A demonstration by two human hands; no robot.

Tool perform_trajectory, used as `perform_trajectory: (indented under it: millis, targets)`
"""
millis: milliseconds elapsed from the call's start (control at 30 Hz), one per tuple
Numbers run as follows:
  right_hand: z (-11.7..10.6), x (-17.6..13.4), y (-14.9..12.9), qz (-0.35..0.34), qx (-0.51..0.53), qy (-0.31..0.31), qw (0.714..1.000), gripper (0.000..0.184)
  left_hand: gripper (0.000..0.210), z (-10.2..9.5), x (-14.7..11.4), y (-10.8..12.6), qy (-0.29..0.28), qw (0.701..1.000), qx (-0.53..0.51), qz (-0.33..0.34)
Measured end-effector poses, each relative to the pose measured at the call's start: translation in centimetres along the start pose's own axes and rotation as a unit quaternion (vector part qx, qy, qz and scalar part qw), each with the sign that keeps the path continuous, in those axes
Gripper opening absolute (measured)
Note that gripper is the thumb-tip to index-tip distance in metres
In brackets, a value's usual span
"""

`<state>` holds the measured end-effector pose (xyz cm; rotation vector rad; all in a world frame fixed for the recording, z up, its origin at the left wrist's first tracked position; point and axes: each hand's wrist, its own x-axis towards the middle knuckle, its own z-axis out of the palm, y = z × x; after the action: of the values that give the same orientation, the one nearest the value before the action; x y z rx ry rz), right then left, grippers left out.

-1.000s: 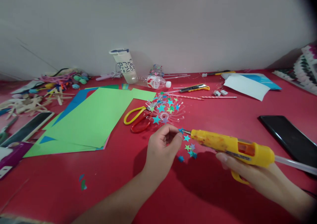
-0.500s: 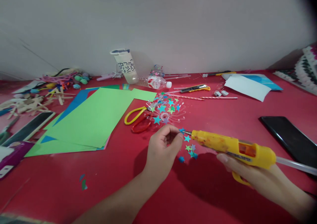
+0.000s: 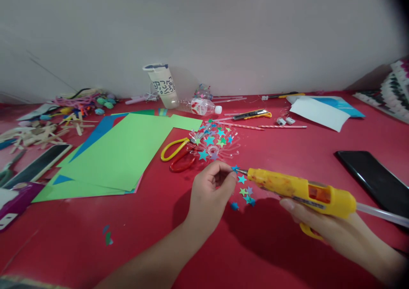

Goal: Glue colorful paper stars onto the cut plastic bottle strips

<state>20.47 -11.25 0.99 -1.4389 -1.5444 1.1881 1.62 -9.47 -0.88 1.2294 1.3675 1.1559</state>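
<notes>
My right hand (image 3: 332, 227) grips a yellow hot glue gun (image 3: 287, 189) with a clear glue stick (image 3: 381, 214) jutting from its back. The gun's metal nozzle meets a small blue paper star (image 3: 235, 168), which my left hand (image 3: 212, 187) pinches between thumb and forefinger. Below the nozzle, several loose paper stars (image 3: 243, 191) in blue, green and purple lie on the red table (image 3: 143, 246). Just beyond my left hand sits a clear plastic piece with splayed strips (image 3: 231, 153), bearing more coloured stars. Scissors (image 3: 174, 149) with yellow and red handles lie partly beneath it.
Green and blue paper sheets (image 3: 118, 153) are stacked at left, near wooden sticks (image 3: 41, 135). A paper cup (image 3: 164, 87), a plastic bottle (image 3: 204, 107) and a box cutter (image 3: 252, 115) lie toward the wall. A black phone (image 3: 370, 178) rests at right.
Both hands, the glue gun and the blue star hold nearly the same positions. Only a very slight shift of the whole view shows.
</notes>
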Motion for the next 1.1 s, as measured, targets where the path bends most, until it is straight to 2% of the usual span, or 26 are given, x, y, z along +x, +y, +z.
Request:
perform_trajectory:
  millis: [200,433,500,567,667,733,800,867,933,1100]
  targets:
    - [-0.4,0.3,0.7,-0.039,-0.030,-0.019,0.999,0.023,0.008,0.0,0.0,-0.2,0.005,1.000,0.016,0.015]
    - [-1.0,0.6,0.5,-0.038,-0.076,-0.065,0.994,0.022,0.012,-0.3,-0.2,-0.1,0.012,0.972,0.152,0.178]
    - [-1.6,1.0,0.7,-0.031,-0.075,-0.063,0.995,0.022,0.011,-0.2,-0.4,0.0,-0.003,0.979,0.135,0.153]
    - [-2.4,1.5,1.1,-0.019,-0.067,-0.070,0.995,0.024,0.010,-0.1,-0.6,0.2,-0.027,0.993,0.087,0.079]
    - [-3.5,2.5,1.8,0.014,-0.012,-0.151,0.988,0.021,0.011,0.4,-0.7,0.6,-0.080,0.996,0.005,-0.033]
    - [-4.0,3.2,1.9,0.053,0.016,-0.170,0.984,0.017,0.011,0.7,-0.7,0.7,-0.101,0.992,-0.031,-0.075]
    - [-4.0,3.9,2.1,0.079,-0.002,-0.149,0.986,0.021,0.010,0.9,-0.6,0.6,-0.112,0.987,-0.055,-0.101]
    - [-3.7,4.5,2.4,0.071,-0.080,-0.108,0.988,0.031,0.010,1.0,-0.4,0.3,-0.126,0.982,-0.079,-0.118]
    - [-3.3,5.0,2.9,0.047,-0.168,-0.065,0.983,0.041,0.010,0.9,-0.3,0.1,-0.136,0.977,-0.100,-0.130]
    - [-3.0,6.2,4.5,0.041,-0.277,-0.006,0.960,0.055,0.011,0.7,-0.2,-0.1,-0.144,0.969,-0.131,-0.151]
